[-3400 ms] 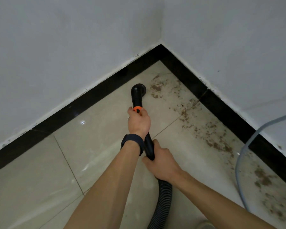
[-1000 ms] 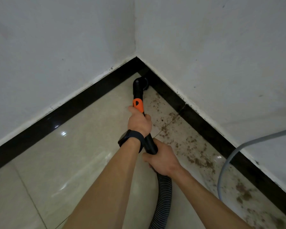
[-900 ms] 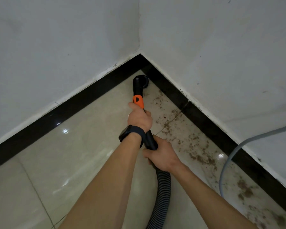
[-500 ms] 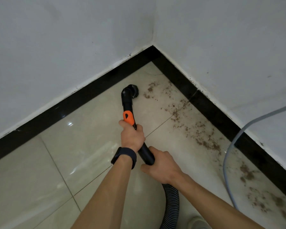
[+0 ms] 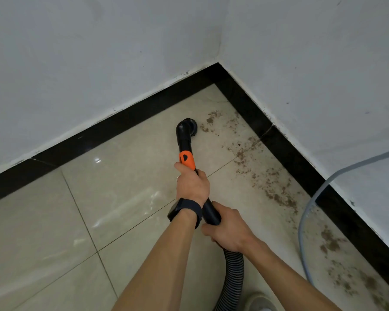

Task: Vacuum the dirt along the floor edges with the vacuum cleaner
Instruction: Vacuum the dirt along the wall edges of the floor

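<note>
Left hand [image 5: 192, 186] wrapped tight round black vacuum wand [image 5: 184, 140] below orange collar [image 5: 186, 160]; right hand [image 5: 228, 230] clenched at hose [image 5: 233, 274] joint. Nozzle [image 5: 188, 126] down on tile, just beside dirt [image 5: 272, 187] trailing along right-hand baseboard [image 5: 301, 167].

The ribbed hose [image 5: 233, 279] leaves the frame's bottom edge; the grey tube [image 5: 310, 198] is cut off at right; the nozzle's [image 5: 186, 127] mouth faces away, unseen.
</note>
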Demonstrator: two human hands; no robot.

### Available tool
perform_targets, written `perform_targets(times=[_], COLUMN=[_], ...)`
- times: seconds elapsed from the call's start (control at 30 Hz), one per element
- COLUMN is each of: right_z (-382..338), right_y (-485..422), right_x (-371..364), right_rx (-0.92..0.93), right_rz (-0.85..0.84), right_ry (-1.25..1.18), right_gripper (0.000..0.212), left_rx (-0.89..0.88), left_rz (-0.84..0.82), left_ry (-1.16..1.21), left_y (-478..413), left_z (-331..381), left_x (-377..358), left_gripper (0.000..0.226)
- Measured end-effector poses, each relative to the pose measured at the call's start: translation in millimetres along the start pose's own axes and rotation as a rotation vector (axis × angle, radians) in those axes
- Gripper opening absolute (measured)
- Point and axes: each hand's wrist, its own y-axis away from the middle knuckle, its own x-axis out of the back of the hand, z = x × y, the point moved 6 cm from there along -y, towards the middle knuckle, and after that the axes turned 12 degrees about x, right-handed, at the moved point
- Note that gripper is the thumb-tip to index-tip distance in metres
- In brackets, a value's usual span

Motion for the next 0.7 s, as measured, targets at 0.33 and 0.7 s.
perform_targets(times=[0.33, 0.7], right_z=[4.4, 11.3], right_y=[-15.9, -36.2], right_x=[19.9, 41.6], right_rx=[-0.002, 0.001], right_rz=[0.048, 0.108], right_ry=[-0.025, -0.066], right_gripper=[0.041, 0.049], left_rx=[-0.069, -0.102], left_rz=[0.024, 0.023], left_ry=[-0.051, -0.079], left_y=[-10.6, -24.3], left_z=[25.1, 51.5], left_x=[-18.4, -39.1], left_gripper=[0.026, 0.028])
